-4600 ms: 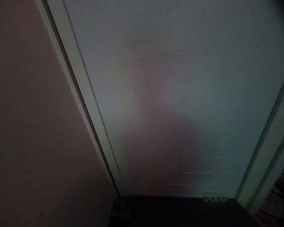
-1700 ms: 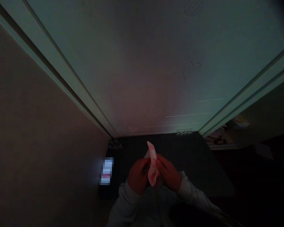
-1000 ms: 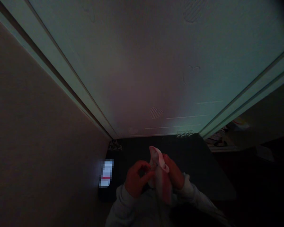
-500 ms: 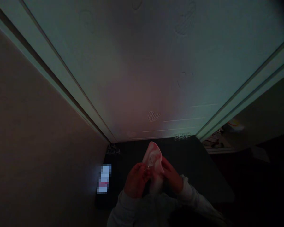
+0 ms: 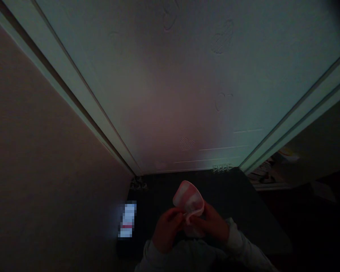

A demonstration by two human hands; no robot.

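Observation:
A soft pink-and-white striped cloth piece [image 5: 190,195] with a rounded, edged outline is held up in front of my body, folded over at its lower side. My left hand [image 5: 167,228] is closed, pinching the fold near the lower left with thumb and fingers. On the other side, my right hand [image 5: 215,223] grips the right edge, its thumb pressed onto the fold. Both hands are above the dark table [image 5: 155,192]. The dim light hides the finer details of the cloth and the fingertips.
A lit phone [image 5: 127,220], its screen blurred out, is at the table's left edge. Clear small ring-like pieces [image 5: 222,168] lie along the back, with similar ones [image 5: 138,183] at the back left corner. A pale panel with heart shapes [image 5: 170,94] rises behind.
The cloth piece has been turned and folded, so its striped face now shows. My right thumb has come over onto the fold. A shiny spot seen by my left fingers earlier no longer shows.

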